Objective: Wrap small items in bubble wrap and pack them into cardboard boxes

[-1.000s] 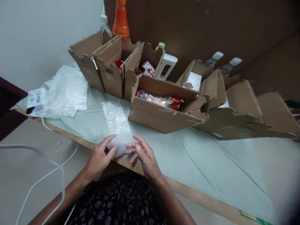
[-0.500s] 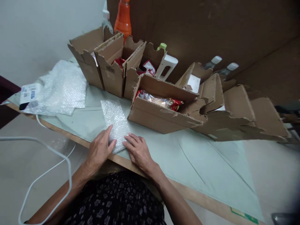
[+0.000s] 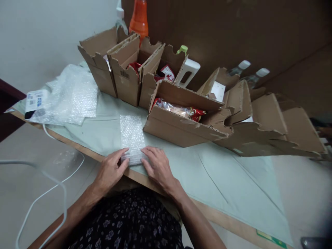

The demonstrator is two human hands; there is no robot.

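A strip of bubble wrap (image 3: pixel 132 133) lies on the pale green table cover (image 3: pixel 220 180), running away from me. Its near end is rolled or folded up at the table's front edge. My left hand (image 3: pixel 110 171) grips that near end from the left, thumb and fingers curled on it. My right hand (image 3: pixel 157 167) presses on it from the right, fingers bent over the roll. Whatever is inside the wrap is hidden.
An open cardboard box (image 3: pixel 181 119) with red snack packets stands just behind the strip. More open boxes (image 3: pixel 124 69) stand at the back left, flattened ones (image 3: pixel 269 131) to the right. Loose bubble wrap sheets (image 3: pixel 70 95), an orange bottle (image 3: pixel 138 19) and a white cable (image 3: pixel 38 193) are nearby.
Both hands shifted slightly forward and then back along the near end of the bubble wrap; the rolled end looks tighter. The camera view drifted a little.
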